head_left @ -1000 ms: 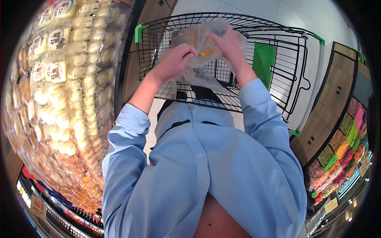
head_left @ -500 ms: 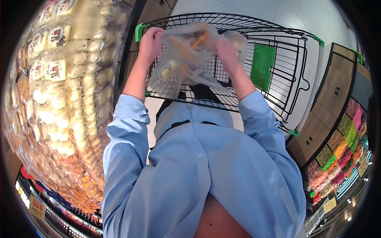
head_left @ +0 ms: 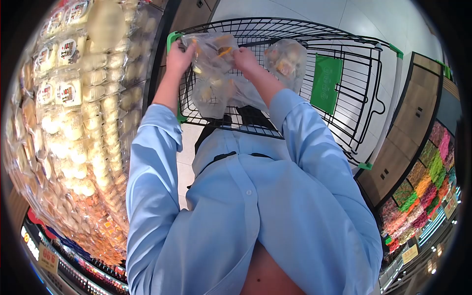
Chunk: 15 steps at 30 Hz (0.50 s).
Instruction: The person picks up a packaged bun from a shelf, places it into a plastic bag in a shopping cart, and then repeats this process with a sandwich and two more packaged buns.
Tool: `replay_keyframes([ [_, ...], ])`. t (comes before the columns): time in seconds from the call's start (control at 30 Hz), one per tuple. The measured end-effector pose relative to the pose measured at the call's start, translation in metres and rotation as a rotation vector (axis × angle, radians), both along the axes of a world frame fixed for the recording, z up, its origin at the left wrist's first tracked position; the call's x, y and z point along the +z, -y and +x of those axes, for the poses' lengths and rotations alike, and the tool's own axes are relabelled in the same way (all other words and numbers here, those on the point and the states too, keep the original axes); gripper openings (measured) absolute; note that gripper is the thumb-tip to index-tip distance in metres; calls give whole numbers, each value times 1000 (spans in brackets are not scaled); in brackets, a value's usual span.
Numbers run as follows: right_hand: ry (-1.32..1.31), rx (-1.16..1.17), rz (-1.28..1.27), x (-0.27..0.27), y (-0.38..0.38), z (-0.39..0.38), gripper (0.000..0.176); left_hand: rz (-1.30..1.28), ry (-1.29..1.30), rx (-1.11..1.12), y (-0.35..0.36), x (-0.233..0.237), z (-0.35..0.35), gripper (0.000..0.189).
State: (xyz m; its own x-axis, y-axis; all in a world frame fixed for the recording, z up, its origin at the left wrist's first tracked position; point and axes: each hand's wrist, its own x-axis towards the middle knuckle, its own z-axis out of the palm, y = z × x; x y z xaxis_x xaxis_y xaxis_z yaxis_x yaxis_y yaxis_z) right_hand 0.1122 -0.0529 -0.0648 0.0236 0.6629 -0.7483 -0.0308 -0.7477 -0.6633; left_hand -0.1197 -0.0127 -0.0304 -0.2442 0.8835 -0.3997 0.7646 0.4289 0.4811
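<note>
Over the near left part of a black wire shopping cart [head_left: 344,137], my left hand [head_left: 181,56] pinches the left side of a clear plastic bag [head_left: 212,49]. My right hand [head_left: 245,60] has its fingers closed on the bag's right side. Orange and pale items show through the plastic, too blurred to name. More clear plastic with pale round pieces [head_left: 209,92] hangs or lies just below. Another filled clear bag [head_left: 286,61] sits in the cart to the right of my right hand.
A green panel [head_left: 326,83] is fixed in the cart. Shelves of packaged pale food [head_left: 73,118] rise close on the left. On the right are a wooden cabinet [head_left: 405,128] and a display of colourful goods [head_left: 420,187].
My right hand has moved left, towards my left hand, and the bag between them is bunched narrower. The filled bag on the right is now uncovered.
</note>
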Motion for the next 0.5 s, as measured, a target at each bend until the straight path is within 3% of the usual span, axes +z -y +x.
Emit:
replay_keyframes([
  [0.03, 77, 60, 30, -12, -1, 3, 33, -101, 28, 8, 5, 1, 5, 91],
  [0.07, 154, 121, 59, -15, -3, 4, 33, -120, 25, -4, 9, 1, 10, 92],
  [0.17, 52, 169, 154, -18, -5, 6, 32, -158, -24, -24, 18, 1, 25, 96],
  [0.27, -32, 160, 177, -3, -9, 8, 34, -176, -35, 4, 15, 5, 34, 75],
  [0.37, -141, 120, 253, -6, -3, 8, 36, -240, -53, -96, 5, -19, 16, 48],
  [0.47, 112, 163, 378, -24, 8, 31, 35, -123, -107, 24, 10, -28, 17, 33],
  [0.5, 304, 115, 455, -20, 15, 46, 37, -118, -135, 21, 12, -26, 18, 33],
])
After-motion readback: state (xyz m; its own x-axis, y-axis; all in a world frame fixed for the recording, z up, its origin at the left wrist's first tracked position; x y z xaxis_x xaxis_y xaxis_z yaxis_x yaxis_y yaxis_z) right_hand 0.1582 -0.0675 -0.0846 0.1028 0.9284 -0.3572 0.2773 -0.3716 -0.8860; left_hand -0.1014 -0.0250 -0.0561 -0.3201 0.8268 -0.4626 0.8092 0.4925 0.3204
